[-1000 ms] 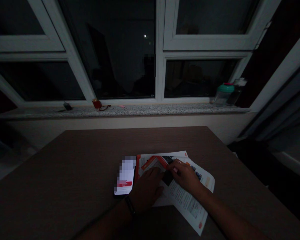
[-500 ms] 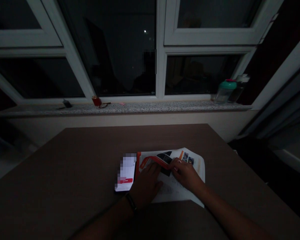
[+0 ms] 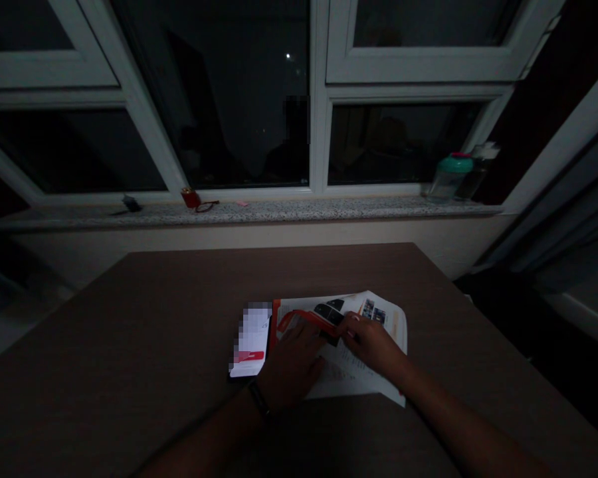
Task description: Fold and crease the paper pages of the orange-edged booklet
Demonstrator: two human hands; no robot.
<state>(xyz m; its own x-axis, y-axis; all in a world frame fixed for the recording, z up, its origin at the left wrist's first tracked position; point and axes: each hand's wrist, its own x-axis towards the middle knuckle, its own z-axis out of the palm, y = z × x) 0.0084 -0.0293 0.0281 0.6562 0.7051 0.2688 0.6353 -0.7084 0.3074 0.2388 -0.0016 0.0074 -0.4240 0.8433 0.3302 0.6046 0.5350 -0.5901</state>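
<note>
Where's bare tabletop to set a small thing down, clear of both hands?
The table looks bare left of the phone, between the papers and the table's far edge, and right of the right forearm. The middle is crowded: phone close beside the papers, left hand on them, right hand pinching them.

One left hand (image 3: 292,362) and one right hand (image 3: 373,342) make two; there is one black wristband (image 3: 259,398), one smartphone (image 3: 252,342), one table (image 3: 154,332), one granite windowsill (image 3: 329,211) and two bottles (image 3: 449,178); the number of printed sheets (image 3: 351,380) is unclear.
</note>
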